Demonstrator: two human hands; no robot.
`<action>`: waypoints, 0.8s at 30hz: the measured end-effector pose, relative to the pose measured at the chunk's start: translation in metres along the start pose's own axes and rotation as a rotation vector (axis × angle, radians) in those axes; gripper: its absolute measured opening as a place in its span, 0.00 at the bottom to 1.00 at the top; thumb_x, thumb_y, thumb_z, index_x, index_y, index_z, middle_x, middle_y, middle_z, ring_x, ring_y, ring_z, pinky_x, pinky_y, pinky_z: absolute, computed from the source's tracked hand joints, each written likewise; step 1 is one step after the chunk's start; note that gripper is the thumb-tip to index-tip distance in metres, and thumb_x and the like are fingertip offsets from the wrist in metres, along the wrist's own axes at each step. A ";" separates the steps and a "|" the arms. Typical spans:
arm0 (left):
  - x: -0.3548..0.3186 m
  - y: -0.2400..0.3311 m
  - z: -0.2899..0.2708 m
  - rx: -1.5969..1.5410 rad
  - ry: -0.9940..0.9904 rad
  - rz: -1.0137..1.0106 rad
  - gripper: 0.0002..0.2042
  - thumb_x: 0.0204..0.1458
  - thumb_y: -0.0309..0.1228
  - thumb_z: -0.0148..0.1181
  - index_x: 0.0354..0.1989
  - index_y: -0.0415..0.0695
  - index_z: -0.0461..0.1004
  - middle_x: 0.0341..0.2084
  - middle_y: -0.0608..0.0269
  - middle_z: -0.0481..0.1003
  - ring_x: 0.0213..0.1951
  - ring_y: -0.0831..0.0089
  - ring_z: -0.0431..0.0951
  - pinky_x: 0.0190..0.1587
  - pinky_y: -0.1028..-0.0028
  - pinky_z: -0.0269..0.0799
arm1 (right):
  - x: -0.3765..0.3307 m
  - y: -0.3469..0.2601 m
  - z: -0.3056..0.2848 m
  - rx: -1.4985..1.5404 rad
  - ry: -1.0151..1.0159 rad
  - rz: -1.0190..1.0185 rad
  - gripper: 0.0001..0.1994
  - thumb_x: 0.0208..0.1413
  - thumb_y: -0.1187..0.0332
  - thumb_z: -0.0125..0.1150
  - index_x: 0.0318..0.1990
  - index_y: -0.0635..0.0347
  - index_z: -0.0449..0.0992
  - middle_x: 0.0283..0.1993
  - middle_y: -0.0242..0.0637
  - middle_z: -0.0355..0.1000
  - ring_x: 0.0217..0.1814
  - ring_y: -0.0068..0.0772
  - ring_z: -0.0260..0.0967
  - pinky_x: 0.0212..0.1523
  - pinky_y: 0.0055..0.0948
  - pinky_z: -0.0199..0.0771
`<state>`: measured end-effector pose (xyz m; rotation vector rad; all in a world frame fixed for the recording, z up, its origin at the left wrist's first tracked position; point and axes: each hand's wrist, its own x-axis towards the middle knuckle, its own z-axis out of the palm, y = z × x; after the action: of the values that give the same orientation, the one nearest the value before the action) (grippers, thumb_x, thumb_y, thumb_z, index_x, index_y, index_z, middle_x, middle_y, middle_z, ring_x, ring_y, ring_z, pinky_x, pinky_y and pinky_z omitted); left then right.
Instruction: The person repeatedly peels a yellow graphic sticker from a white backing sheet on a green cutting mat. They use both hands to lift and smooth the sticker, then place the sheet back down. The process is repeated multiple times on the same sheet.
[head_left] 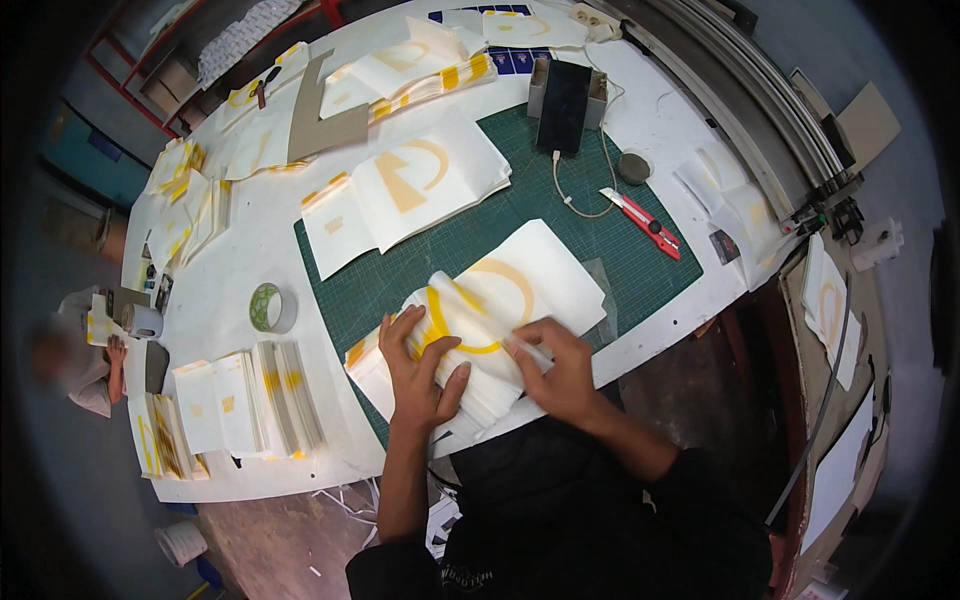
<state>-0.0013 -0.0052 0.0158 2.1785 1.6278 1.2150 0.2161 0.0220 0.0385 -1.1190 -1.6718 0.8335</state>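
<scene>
A stack of white sheets with yellow curved shapes (500, 300) lies on the green cutting mat (620, 250) at the table's near edge. My left hand (418, 368) presses flat on the stack's left part, fingers spread over a yellow arc. My right hand (555, 362) pinches the edge of the top sheet just right of it, lifting or peeling a thin white layer. Both forearms come up from the lower edge.
A red utility knife (642, 222), a tape roll (271, 306), a dark phone on a stand (565, 92) with a cable, more yellow-printed sheets (405, 190) and upright stacks (255, 400) lie around. Another person (75, 365) sits at far left.
</scene>
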 end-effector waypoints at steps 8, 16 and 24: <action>0.000 0.002 0.001 0.082 -0.027 0.042 0.17 0.54 0.46 0.61 0.47 0.52 0.84 0.65 0.37 0.62 0.68 0.40 0.59 0.72 0.34 0.42 | -0.005 -0.014 0.002 -0.032 -0.301 -0.261 0.09 0.53 0.76 0.72 0.41 0.63 0.81 0.47 0.45 0.79 0.52 0.47 0.78 0.54 0.39 0.77; -0.001 -0.001 0.003 0.028 -0.008 0.004 0.15 0.55 0.45 0.59 0.43 0.51 0.84 0.64 0.37 0.62 0.68 0.37 0.59 0.72 0.34 0.43 | 0.188 0.124 -0.055 -0.721 0.182 -0.014 0.35 0.63 0.51 0.65 0.72 0.55 0.62 0.46 0.58 0.77 0.43 0.61 0.80 0.40 0.51 0.80; -0.003 -0.003 0.003 -0.001 0.012 -0.011 0.15 0.54 0.43 0.59 0.43 0.49 0.83 0.65 0.36 0.62 0.68 0.37 0.59 0.72 0.34 0.43 | 0.233 0.143 -0.056 -0.905 -0.029 0.139 0.36 0.67 0.41 0.50 0.75 0.53 0.58 0.46 0.64 0.76 0.43 0.65 0.80 0.40 0.55 0.82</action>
<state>-0.0019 -0.0060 0.0107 2.1627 1.6408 1.2278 0.2765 0.2930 0.0063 -1.8368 -2.0700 0.1254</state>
